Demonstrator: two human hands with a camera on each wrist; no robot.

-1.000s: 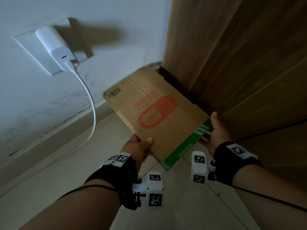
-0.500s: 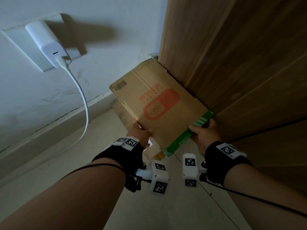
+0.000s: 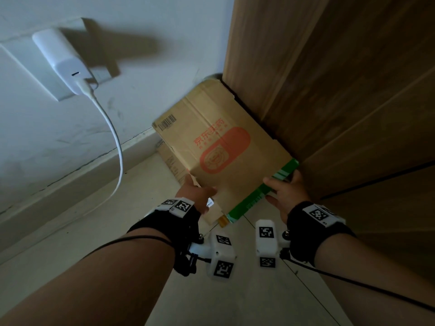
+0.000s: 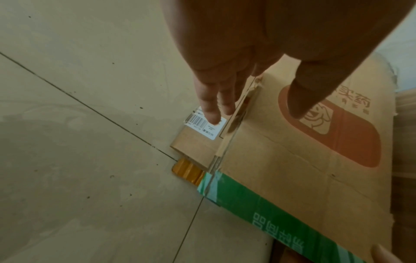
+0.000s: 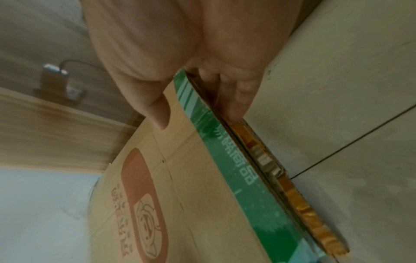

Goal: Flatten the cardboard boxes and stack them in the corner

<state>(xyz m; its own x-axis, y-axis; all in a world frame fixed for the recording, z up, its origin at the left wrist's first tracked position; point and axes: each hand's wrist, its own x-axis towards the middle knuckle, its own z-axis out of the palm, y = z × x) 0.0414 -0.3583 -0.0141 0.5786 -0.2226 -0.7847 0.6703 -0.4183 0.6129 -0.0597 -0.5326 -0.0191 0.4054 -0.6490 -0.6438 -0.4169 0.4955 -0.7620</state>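
A flattened brown cardboard box (image 3: 219, 147) with an orange logo and a green taped edge (image 3: 266, 194) is tilted into the corner between the white wall and the wooden panel. My left hand (image 3: 202, 191) pinches its near left edge, thumb (image 4: 301, 99) on top and fingers (image 4: 209, 106) below. At the green edge my right hand (image 3: 282, 187) holds it the same way, thumb (image 5: 157, 113) above and fingers (image 5: 236, 101) underneath. Under the box, another flattened cardboard (image 3: 173, 162) lies on the floor, with a barcode label (image 4: 202, 124) and orange tape (image 5: 315, 218) showing.
A white charger (image 3: 63, 64) sits in a wall socket at the upper left, its cable (image 3: 117, 147) hanging down to the skirting board (image 3: 89, 177). The wooden panel (image 3: 329, 90) fills the right side. Pale floor tiles (image 3: 117, 243) lie below my arms.
The box has moved deeper into the corner, over the lower cardboard. My right thumb came onto the green edge. Little has moved in the last half second.
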